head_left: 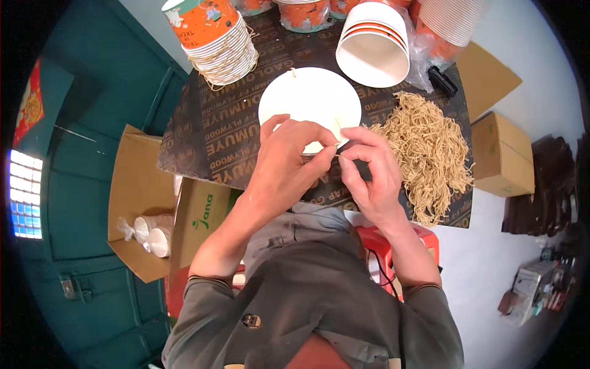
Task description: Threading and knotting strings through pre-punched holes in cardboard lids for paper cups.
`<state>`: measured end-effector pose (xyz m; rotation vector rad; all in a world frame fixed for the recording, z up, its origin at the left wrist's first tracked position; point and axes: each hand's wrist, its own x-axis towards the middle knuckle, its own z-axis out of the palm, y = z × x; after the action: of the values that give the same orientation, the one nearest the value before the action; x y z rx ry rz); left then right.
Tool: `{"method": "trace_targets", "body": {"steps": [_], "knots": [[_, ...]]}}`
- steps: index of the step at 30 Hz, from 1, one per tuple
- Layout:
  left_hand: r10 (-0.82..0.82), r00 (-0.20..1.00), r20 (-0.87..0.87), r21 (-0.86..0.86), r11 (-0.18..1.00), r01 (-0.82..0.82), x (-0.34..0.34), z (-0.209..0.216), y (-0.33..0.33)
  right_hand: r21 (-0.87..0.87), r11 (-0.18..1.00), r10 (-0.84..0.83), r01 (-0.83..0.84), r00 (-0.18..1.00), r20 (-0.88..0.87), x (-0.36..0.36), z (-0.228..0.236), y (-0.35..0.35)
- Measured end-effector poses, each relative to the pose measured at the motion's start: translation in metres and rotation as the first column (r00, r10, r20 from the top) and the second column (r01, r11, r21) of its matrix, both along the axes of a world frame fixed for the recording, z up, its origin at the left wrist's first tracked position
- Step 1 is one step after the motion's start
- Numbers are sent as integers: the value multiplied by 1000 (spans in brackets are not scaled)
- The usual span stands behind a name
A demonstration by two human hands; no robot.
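A white paper bucket (310, 92) stands in front of me on the dark table, its round opening facing up. A short bit of tan string (294, 72) shows at its far rim. My left hand (289, 154) is closed at the near rim, thumb and index finger pinched together on a thin pale string. Just to its right, my right hand (372, 172) pinches the string too, its fingertips almost touching the left ones. The string between the fingers is small and mostly hidden. A heap of loose tan strings (433, 154) lies beside my right hand.
Nested orange buckets with strings (221, 52) stand at the far left. More white-lined buckets (375, 55) lie on their side at the back. A black object (442, 81) sits near the right edge. Cardboard boxes (144, 203) flank the table; a red stool (378, 243) is below.
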<state>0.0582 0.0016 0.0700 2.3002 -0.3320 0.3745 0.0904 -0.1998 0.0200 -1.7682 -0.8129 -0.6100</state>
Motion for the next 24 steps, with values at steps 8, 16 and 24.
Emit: {"method": "trace_targets", "body": {"steps": [8,16,24], "knots": [[-127,992,3,-33,991,127,2,1,11,11,997,72,-72,979,-190,6,5,1],[-94,994,55,-52,994,97,0,-9,10,139,990,88,-30,896,-436,-1,6,3],[-50,993,108,-99,993,61,-1,-14,7,-63,998,-29,25,997,-77,-1,6,5]]}}
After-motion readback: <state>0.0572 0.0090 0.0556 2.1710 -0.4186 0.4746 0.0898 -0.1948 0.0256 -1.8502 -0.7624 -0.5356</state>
